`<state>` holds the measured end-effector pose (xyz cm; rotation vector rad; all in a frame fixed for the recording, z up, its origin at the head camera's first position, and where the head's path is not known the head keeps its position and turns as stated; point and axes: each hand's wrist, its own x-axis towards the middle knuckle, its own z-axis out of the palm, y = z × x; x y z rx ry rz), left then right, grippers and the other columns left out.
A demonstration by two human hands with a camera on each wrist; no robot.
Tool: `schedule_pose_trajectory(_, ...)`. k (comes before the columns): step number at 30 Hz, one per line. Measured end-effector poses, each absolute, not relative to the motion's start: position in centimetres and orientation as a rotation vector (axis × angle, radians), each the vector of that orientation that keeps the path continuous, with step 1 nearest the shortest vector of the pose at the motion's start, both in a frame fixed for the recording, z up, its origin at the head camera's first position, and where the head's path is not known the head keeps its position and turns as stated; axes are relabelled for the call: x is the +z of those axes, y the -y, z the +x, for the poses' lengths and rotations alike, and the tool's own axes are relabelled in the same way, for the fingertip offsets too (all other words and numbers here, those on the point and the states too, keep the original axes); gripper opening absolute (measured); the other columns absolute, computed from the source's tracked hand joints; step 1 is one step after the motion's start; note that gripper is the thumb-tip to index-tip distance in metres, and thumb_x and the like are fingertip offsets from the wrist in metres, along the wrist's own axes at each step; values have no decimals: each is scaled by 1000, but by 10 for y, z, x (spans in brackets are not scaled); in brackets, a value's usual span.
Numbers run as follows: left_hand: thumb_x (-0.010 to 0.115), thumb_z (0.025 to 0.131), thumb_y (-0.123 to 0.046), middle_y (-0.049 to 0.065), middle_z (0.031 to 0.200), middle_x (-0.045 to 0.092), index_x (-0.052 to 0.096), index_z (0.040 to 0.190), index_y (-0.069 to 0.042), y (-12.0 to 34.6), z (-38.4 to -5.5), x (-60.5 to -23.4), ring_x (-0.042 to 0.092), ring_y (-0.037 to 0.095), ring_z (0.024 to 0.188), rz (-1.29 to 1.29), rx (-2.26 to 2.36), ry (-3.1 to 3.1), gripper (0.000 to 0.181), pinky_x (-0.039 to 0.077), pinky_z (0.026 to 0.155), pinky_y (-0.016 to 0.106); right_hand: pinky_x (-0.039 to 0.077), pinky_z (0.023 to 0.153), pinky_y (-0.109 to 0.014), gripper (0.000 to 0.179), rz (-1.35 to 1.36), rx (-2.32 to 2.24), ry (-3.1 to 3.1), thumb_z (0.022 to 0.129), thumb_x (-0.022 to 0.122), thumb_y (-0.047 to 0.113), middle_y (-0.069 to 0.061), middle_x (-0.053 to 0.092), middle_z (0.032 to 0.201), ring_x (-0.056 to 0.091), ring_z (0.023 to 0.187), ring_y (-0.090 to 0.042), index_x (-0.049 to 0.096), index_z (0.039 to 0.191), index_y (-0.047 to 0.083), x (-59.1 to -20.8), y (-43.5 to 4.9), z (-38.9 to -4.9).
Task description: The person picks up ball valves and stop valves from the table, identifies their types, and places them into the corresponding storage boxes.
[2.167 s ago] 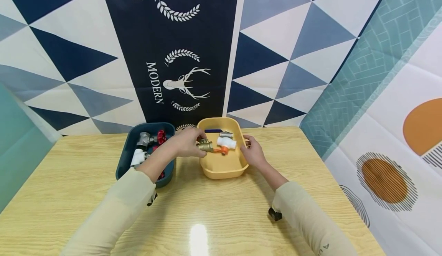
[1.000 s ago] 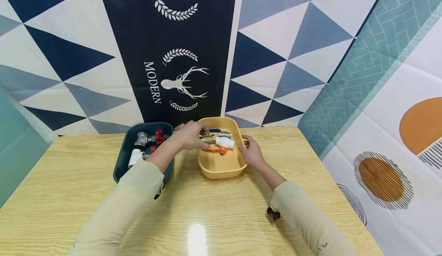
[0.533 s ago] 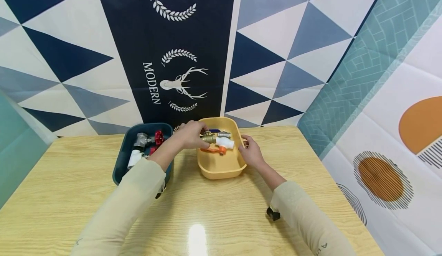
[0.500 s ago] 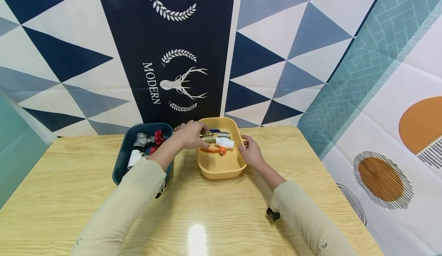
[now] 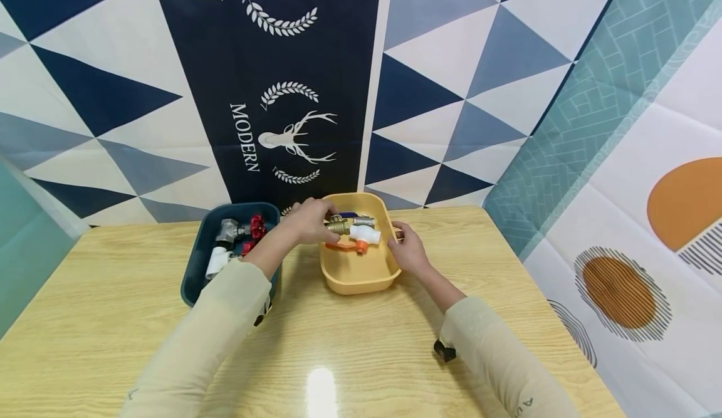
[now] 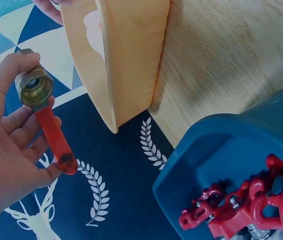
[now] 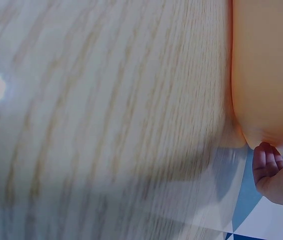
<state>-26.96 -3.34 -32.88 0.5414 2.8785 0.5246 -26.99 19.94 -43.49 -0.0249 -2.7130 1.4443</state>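
Note:
My left hand (image 5: 310, 222) grips a brass ball valve (image 6: 34, 87) over the left side of the yellow bin (image 5: 361, 286). In the left wrist view its threaded opening shows, with a red lever (image 6: 56, 137) lying along the fingers. My right hand (image 5: 408, 250) holds the bin's right side by the rim; the right wrist view shows curled fingers (image 7: 266, 159) at its outer wall. A white plastic valve (image 5: 365, 234) with an orange lever (image 5: 344, 247) lies inside the bin. Behind it are a small silver valve (image 5: 363, 221) and a blue lever (image 5: 345, 214).
A dark blue bin (image 5: 194, 280) stands on the wooden table (image 5: 361, 355) left of the yellow one. It holds several fittings, among them a grey metal valve (image 5: 227, 231), a white fitting (image 5: 217, 261) and red handles (image 6: 231, 205). A patterned cloth (image 5: 293, 48) hangs behind.
Since the earliest frame my left hand has carried the brass valve slightly farther back, and more of the orange lever shows. Over the last second both hands stay nearly still.

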Motion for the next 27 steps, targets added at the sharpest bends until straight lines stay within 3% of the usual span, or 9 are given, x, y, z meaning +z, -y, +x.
schedule_pose_trajectory(13,75,74,-35,1,110,61,60,117,-15,31,-275,-334,45,23,108,526,577,-2892,50,32,98,42,44,69,-25,45,-29,1457,2696,90,51,7,-17,55,104,50,86,-21,44,135,1,-436,-200,-270)
schedule_pose_trajectory(27,76,72,-35,3,113,63,60,118,-12,27,-277,-341,46,22,107,584,712,-2942,54,32,92,41,44,70,-25,45,-31,1447,2687,89,52,6,-18,57,104,51,86,-21,46,134,1,-435,-199,-268)
